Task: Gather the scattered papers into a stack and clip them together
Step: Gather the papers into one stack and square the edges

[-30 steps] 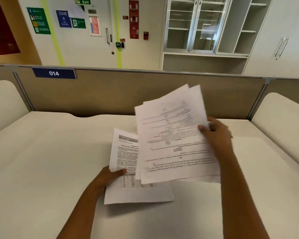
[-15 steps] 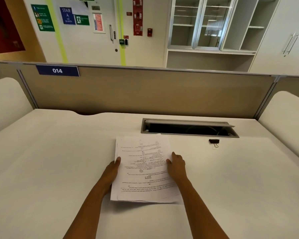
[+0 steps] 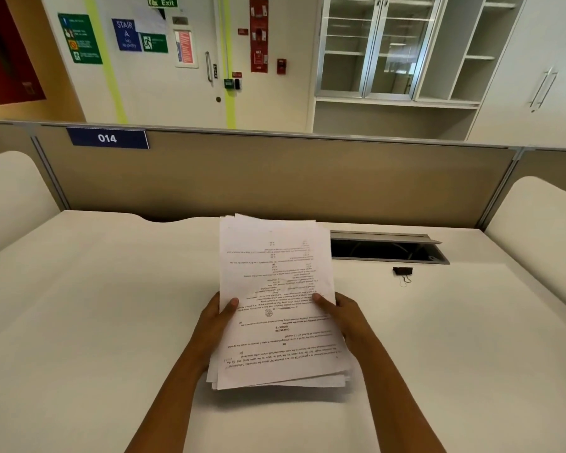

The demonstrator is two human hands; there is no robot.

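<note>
A stack of printed white papers point(image 3: 275, 289) is lifted off the white desk point(image 3: 95, 305) and tilted up toward me, its edges slightly uneven at the bottom. My left hand point(image 3: 214, 317) grips the stack's left edge with the thumb on the top sheet. My right hand point(image 3: 343, 317) grips the right edge the same way. A small black binder clip point(image 3: 402, 272) lies on the desk to the right of the papers, apart from both hands.
An open cable slot point(image 3: 389, 248) with a raised metal lid sits in the desk behind the clip. A beige partition point(image 3: 275, 178) labelled 014 closes off the desk's far side. White curved side panels stand at left and right.
The loose sheets came together into one stack that lay flat on the desk. Both hands have now lifted that stack and tilted it upright.
</note>
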